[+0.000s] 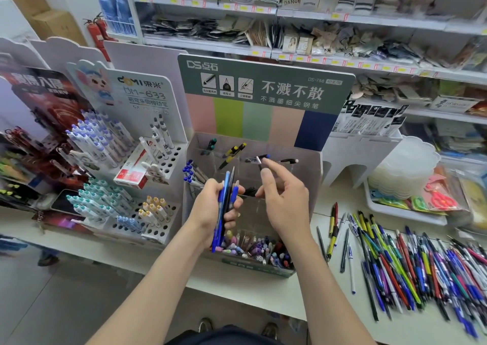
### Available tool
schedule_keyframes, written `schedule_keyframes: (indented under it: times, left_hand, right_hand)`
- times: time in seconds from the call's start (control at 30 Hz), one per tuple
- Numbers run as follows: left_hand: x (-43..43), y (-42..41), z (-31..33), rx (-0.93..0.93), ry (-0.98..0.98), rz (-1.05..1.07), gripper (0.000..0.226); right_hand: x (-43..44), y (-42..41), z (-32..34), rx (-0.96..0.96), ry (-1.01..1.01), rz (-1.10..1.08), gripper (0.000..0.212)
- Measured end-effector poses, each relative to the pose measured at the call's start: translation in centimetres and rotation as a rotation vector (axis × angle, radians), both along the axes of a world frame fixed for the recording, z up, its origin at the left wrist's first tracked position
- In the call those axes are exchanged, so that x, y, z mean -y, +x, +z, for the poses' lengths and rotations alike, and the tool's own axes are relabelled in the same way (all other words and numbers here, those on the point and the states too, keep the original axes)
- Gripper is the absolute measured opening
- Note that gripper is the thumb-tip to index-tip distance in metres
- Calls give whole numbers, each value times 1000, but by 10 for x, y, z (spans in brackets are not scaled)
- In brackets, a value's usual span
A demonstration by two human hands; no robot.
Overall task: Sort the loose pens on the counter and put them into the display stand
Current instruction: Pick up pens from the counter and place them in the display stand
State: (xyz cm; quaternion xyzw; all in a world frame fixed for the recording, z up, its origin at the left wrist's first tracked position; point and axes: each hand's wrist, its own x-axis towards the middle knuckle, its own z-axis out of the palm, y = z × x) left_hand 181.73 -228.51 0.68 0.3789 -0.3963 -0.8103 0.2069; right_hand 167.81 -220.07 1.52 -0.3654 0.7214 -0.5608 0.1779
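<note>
The left hand [213, 207] is gripping a bundle of blue pens [224, 207] upright over the display stand [257, 117]. The right hand [284, 199] is hovering alongside, forefinger straight, thumb perhaps touching a black pen [249, 191]; I cannot tell its grasp. Loose pens [408, 265] are lying on the counter [250, 289], rightward
</note>
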Motion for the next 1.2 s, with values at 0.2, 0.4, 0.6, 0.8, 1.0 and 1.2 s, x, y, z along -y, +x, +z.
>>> schedule_keyframes:
  times: [0.2,0.4,0.6,0.8,1.0,1.2]
  left_hand:
    - [4,1,-3,-12,-66,63,33]
    - [5,4,-2,-55,-131,32,29]
    - [6,8,0,-113,-79,38,30]
    - [9,12,-5,-102,-109,96,24]
    - [11,12,-8,-34,-184,198,28]
    - [16,16,-8,-190,-108,273,30]
  right_hand:
    - [22,-23,34,-447,251,-161,36]
    - [51,-40,51,-692,282,28,40]
    - [59,-37,35,-679,167,66,47]
    - [49,-26,21,-674,-62,-215,31]
    - [52,-27,10,-730,141,-37,40]
    - [32,4,17,-673,-128,-156,17]
